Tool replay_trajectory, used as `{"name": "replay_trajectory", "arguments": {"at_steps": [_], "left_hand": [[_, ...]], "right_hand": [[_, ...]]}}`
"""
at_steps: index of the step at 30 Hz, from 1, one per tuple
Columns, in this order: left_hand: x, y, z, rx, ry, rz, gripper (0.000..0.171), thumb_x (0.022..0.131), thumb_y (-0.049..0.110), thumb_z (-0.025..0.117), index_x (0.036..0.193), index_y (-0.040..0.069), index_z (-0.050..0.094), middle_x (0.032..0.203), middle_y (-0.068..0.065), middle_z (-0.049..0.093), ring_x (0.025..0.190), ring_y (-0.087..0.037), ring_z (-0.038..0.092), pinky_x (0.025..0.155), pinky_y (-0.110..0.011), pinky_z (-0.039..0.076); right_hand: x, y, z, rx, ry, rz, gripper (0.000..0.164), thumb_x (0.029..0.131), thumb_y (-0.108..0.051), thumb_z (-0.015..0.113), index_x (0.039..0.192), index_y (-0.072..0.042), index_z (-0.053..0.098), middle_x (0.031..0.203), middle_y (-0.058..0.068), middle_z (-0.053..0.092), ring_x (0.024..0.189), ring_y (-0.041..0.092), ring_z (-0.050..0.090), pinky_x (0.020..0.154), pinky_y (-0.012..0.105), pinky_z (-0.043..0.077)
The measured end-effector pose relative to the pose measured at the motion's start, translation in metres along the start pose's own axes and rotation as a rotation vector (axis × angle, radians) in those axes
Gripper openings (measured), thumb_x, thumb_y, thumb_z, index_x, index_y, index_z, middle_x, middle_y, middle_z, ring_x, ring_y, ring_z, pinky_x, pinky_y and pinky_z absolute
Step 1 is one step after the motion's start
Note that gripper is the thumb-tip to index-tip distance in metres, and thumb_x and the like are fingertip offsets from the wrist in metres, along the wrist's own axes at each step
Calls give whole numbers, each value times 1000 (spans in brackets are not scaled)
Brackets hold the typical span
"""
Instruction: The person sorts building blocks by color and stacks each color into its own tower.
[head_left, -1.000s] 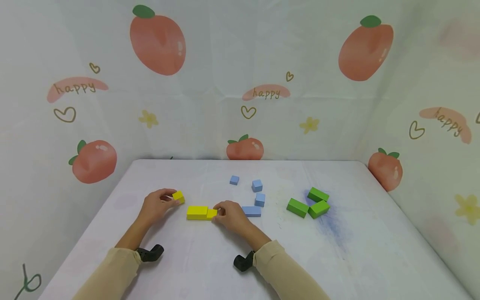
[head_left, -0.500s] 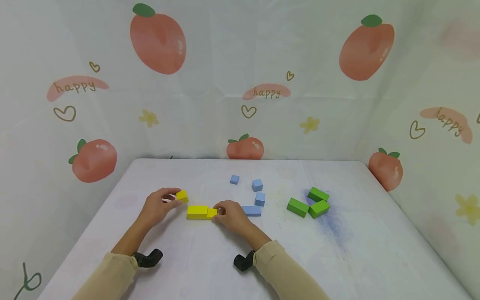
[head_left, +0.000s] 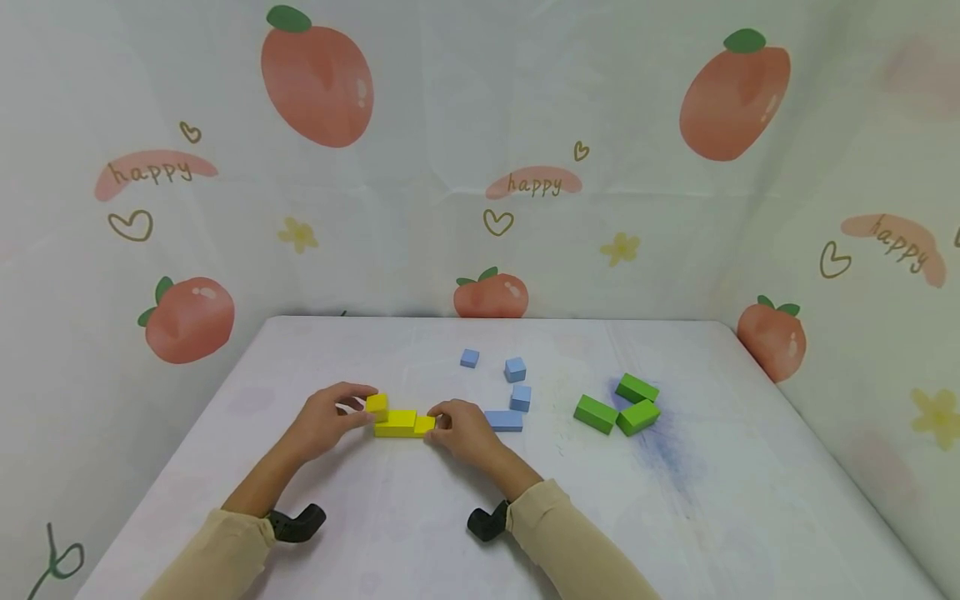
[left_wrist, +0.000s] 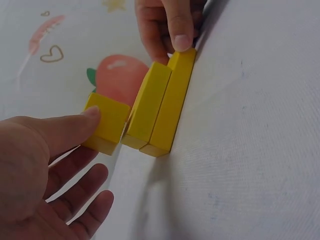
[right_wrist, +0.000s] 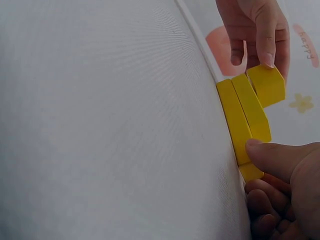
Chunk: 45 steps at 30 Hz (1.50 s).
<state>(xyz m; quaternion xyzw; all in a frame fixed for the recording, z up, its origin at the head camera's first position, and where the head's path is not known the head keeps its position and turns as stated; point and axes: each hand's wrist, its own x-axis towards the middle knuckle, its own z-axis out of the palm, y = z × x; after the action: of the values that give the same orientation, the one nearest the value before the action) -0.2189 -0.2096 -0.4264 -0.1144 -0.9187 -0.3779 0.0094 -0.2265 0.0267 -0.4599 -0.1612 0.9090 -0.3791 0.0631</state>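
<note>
Between thumb and fingers my left hand (head_left: pixel 324 419) pinches a yellow cube (left_wrist: pixel 107 122). The cube is right at the top of the left end of a two-layer yellow stack, slightly askew to it in the wrist views. That stack has a long yellow block (right_wrist: pixel 231 120) at the bottom and a shorter yellow block (left_wrist: pixel 149 105) lying on it. At the right end my right hand (head_left: pixel 467 435) grips the long block, thumb on its near side and fingers behind, partly hidden. The other fingers of my left hand are spread below the cube.
Just right of my right hand lies a blue block (head_left: pixel 504 422), with a blue cube (head_left: pixel 521 398) behind it and two more blue cubes farther back. Several green blocks, among them one green block (head_left: pixel 596 414), lie to the right on the white table (head_left: pixel 750 500).
My left hand has carried the yellow cube rightward, from beside the stack to the top of its left end. My right hand has stayed in place on the long block.
</note>
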Motion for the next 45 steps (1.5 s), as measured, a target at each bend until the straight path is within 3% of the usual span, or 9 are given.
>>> {"name": "replay_trajectory", "arguments": {"at_steps": [45], "left_hand": [[-5, 9, 3, -30, -44, 71, 43, 75, 24, 67, 115, 20, 54, 111, 5, 53, 92, -17, 52, 75, -35, 43]], "right_hand": [[0, 0, -1, -3, -6, -14, 30, 75, -24, 67, 104, -17, 61, 73, -7, 50, 68, 9, 45, 59, 22, 39]]}}
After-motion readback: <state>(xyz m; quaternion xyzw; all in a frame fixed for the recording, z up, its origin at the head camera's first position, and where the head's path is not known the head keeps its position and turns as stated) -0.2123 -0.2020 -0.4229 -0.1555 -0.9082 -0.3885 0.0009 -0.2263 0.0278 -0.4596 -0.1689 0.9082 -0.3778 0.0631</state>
